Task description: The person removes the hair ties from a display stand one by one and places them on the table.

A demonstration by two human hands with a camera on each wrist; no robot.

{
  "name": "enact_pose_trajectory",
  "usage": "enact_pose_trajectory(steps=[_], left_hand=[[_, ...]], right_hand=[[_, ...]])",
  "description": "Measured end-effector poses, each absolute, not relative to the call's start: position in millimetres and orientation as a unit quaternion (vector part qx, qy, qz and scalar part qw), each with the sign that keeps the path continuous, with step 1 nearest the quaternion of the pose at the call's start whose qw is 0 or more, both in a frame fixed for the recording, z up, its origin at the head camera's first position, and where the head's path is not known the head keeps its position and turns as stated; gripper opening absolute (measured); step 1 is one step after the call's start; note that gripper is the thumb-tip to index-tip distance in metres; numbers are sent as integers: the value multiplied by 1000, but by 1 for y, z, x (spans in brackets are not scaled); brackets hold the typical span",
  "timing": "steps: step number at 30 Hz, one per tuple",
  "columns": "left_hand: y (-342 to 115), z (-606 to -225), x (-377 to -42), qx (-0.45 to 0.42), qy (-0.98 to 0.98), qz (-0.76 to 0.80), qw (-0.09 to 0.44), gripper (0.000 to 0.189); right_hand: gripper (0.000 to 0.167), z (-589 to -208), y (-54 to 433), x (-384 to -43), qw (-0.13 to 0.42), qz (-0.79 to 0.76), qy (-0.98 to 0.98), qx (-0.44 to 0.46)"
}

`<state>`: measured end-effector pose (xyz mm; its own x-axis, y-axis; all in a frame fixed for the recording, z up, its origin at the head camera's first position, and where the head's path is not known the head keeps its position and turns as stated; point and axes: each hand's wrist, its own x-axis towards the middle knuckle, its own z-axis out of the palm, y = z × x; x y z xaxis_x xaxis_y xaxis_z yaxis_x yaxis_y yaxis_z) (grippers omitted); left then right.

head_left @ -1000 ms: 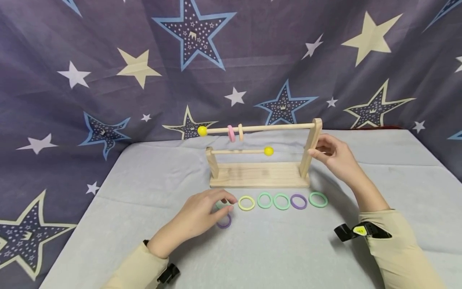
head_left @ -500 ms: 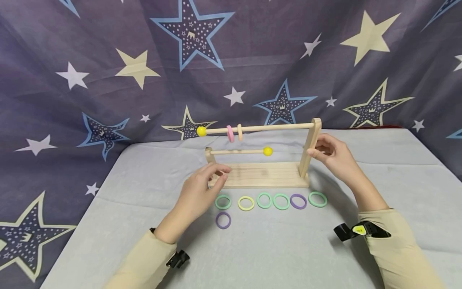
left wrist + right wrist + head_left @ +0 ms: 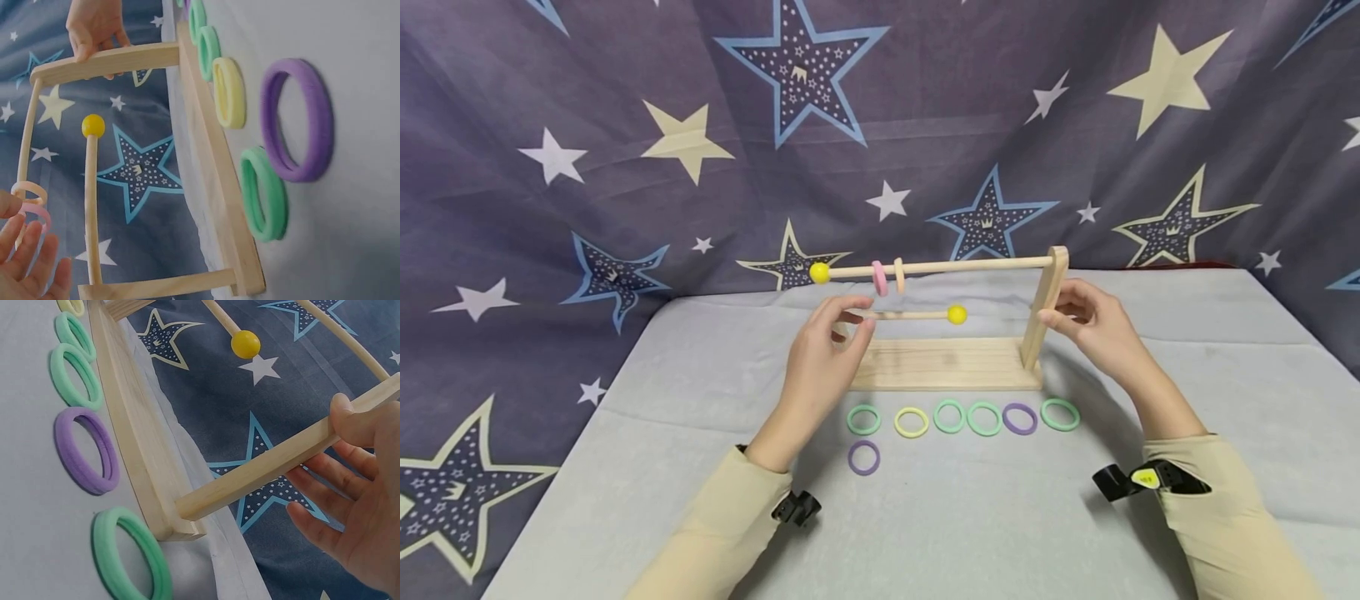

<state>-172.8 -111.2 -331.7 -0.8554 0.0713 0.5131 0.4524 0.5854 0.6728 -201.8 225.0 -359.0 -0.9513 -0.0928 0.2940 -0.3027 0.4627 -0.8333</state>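
Note:
A wooden stand (image 3: pixel 947 364) carries a long upper rod (image 3: pixel 985 265) and a short lower rod (image 3: pixel 917 316), each tipped with a yellow ball. A pink ring (image 3: pixel 879 278) and a peach ring (image 3: pixel 899 275) hang on the upper rod. My left hand (image 3: pixel 816 358) is raised in front of the short post, covering it in the head view. Its fingers (image 3: pixel 28 257) are loosely spread with nothing between them, near the hanging rings. My right hand (image 3: pixel 1101 329) grips the tall post (image 3: pixel 269 464) with thumb in front and fingers behind.
Before the base lie a row of hair-tie-like rings: green (image 3: pixel 863 420), yellow (image 3: pixel 912 422), more green ones and a purple ring (image 3: pixel 1020 419). Another purple ring (image 3: pixel 864 458) lies nearer. A star-patterned curtain (image 3: pixel 985 100) hangs behind the grey cloth-covered table (image 3: pixel 970 533).
My left hand has risen from over the green ring at the left, up past the base to the lower rod's level. That ring stays on the table. The right hand keeps its hold.

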Motion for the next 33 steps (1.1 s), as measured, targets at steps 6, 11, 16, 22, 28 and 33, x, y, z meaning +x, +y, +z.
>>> enact_pose_trajectory(steps=[6,11,16,22,28,33], left_hand=[[-104,-328,-180,-123,-856,-452,219,25],[-98,-327,-186,-104,-850,-472,209,24],[-90,-327,-191,-91,-834,-502,212,24],[-83,-329,-195,-82,-826,-508,230,21],[-81,-330,-194,-77,-822,-510,242,19],[-81,-330,-194,-78,-818,-515,246,18]], right_hand=[[30,-359,224,-202,108,507,-847,118],[30,-359,223,-203,109,509,-846,118],[29,-359,223,-203,109,512,-844,117],[29,-360,224,-203,109,513,-844,115],[30,-360,224,-203,106,516,-842,114],[29,-360,224,-203,107,514,-843,114]])
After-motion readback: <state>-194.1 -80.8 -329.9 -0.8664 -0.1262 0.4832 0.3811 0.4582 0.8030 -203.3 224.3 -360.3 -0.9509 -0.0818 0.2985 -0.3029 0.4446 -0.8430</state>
